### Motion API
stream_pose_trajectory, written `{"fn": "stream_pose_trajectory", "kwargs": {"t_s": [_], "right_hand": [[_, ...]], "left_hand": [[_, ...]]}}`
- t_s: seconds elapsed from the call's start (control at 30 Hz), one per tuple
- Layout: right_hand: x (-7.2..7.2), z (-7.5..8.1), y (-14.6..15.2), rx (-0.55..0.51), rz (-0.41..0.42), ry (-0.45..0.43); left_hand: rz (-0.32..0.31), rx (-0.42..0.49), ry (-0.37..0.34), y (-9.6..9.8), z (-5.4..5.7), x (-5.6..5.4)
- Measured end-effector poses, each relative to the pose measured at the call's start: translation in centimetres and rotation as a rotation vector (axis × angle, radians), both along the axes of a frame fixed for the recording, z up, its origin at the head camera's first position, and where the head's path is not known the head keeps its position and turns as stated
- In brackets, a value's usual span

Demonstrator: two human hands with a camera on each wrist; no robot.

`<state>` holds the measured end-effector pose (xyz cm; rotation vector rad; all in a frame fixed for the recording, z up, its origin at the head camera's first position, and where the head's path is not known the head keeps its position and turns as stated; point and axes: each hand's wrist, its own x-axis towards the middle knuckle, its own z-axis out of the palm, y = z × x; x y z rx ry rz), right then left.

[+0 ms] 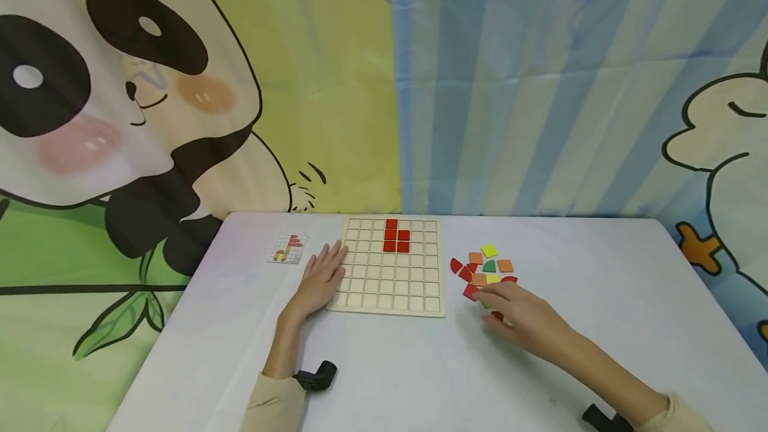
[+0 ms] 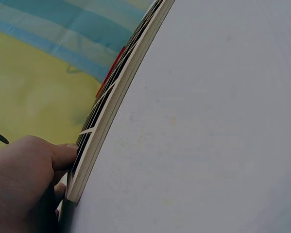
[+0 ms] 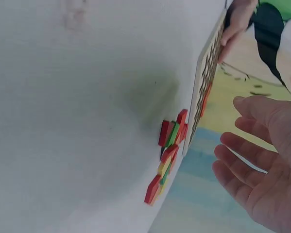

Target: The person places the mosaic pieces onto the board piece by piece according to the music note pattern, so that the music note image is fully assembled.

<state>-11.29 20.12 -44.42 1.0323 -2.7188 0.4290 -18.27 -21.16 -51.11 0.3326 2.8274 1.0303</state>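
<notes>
A pale wooden grid board (image 1: 384, 285) lies on the table, with several red square tiles (image 1: 391, 235) set in its upper middle cells. My left hand (image 1: 321, 279) rests at the board's left edge, fingers extended; in the left wrist view the thumb (image 2: 65, 156) touches that edge. My right hand (image 1: 525, 319) hovers over the near side of a loose group of tiles right of the board. These include orange squares (image 1: 505, 265), a yellow tile (image 1: 489, 251), a green quarter-round (image 1: 489, 267) and red pieces (image 1: 456, 265). Its fingers are spread and slightly bent, holding nothing in the right wrist view.
Left of the board lies a small printed pattern card (image 1: 288, 249) with a coloured grid. The white table (image 1: 198, 365) meets a cartoon-printed curtain (image 1: 336, 85) at the back. Black wrist devices (image 1: 318, 376) are strapped at both wrists.
</notes>
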Motion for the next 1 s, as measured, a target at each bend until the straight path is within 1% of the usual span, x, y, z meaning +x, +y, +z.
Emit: {"fn": "stream_pose_trajectory", "kwargs": {"t_s": [0.07,0.17,0.33,0.47,0.57,0.7,0.8,1.0], "right_hand": [[0.3,-0.2,0.5,-0.023,-0.051,0.009],[0.6,-0.7,1.3,-0.044,-0.096,0.005],[1.1,-1.5,1.7,-0.040,-0.093,-0.010],[1.4,-1.6,1.1,-0.031,-0.068,-0.015],[1.4,-1.5,0.6,-0.017,-0.057,0.003],[0.7,-1.6,-0.1,-0.004,-0.055,0.059],[-0.3,-1.6,-0.6,0.022,-0.064,0.068],[-2.1,-1.9,-1.5,0.168,-0.121,-0.020]], "left_hand": [[-0.003,-0.002,-0.005,-0.1,-0.1,-0.1],[-0.008,-0.014,-0.018,-0.2,-0.1,-0.2],[-0.005,-0.010,-0.006,-0.1,-0.3,-0.2],[-0.007,-0.004,0.002,-0.1,-0.3,-0.2],[-0.005,-0.001,0.003,-0.1,-0.1,-0.1],[0.000,0.011,0.004,0.1,0.0,0.0],[0.001,0.008,0.008,0.1,0.0,0.1],[0.002,0.001,0.004,0.0,0.0,0.0]]}}
